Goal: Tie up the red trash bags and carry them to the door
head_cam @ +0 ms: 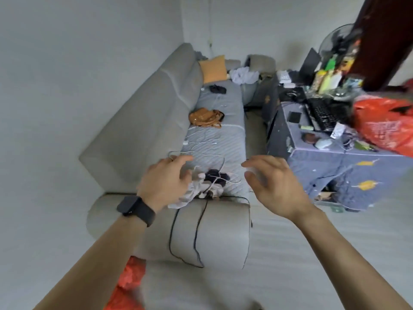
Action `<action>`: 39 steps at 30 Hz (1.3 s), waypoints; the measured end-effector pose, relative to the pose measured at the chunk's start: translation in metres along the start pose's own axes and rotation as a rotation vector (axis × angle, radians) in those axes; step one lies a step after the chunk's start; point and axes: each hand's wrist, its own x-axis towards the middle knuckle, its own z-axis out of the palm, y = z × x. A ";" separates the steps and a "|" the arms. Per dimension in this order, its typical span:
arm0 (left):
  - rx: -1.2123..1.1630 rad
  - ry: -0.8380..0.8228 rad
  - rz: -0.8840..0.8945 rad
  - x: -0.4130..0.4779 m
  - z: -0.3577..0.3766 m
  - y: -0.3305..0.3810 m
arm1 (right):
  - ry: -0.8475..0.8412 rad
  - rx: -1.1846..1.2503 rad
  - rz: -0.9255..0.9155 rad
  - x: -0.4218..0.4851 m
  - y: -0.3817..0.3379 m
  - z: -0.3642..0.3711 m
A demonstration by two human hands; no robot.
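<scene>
One red trash bag [384, 124] with pale print sits on the cluttered table at the right edge. A second red trash bag [129, 285] lies on the floor at the bottom, partly hidden under my left forearm. My left hand [165, 182], with a black watch on the wrist, hovers over the near end of the sofa with fingers relaxed and holds nothing. My right hand [274, 184] is held out beside it, fingers spread and empty. Both hands are well away from either bag.
A long grey sofa [143, 121] runs along the left wall with cables, clothes, a brown bag [205, 117] and an orange cushion [213, 69] on it. A cloth-covered table [330, 159] at right holds a keyboard [324, 115], laptop and clutter. A dark door edge [384, 41] stands upper right.
</scene>
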 end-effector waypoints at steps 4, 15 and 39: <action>0.016 -0.005 0.222 0.052 0.037 0.120 | 0.093 -0.084 0.120 -0.034 0.090 -0.091; -0.125 -0.065 0.534 0.183 0.148 0.483 | 0.329 -0.345 0.373 -0.108 0.340 -0.336; -0.172 -0.159 0.913 0.530 0.389 1.076 | 0.425 -0.527 0.724 -0.044 0.871 -0.688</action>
